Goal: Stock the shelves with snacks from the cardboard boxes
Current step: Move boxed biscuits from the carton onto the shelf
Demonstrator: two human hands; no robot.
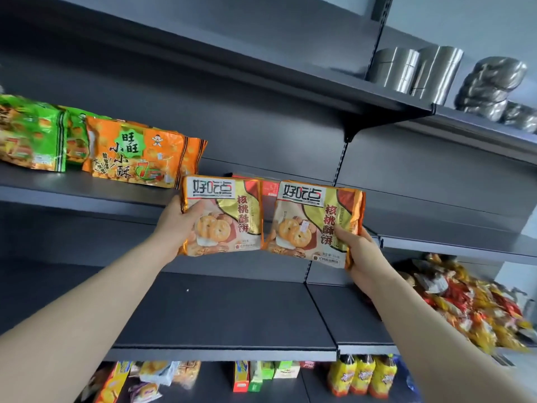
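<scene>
Two matching gold and orange walnut cookie packs are held up side by side in front of the dark shelf [87, 187]. My left hand [177, 225] grips the left cookie pack [223, 216] by its left edge, thumb on the front. My right hand [360, 251] grips the right cookie pack [313, 222] at its lower right corner. Behind them, part of a red pack [268, 186] shows on the shelf. No cardboard box is in view.
An orange snack bag [142, 155] and green snack bags [32, 135] lie on the same shelf at left. Steel containers [418, 71] stand on the upper right shelf. A heap of small snack packs [476, 301] fills the lower right shelf; boxes and yellow bags [363, 376] sit on the bottom one.
</scene>
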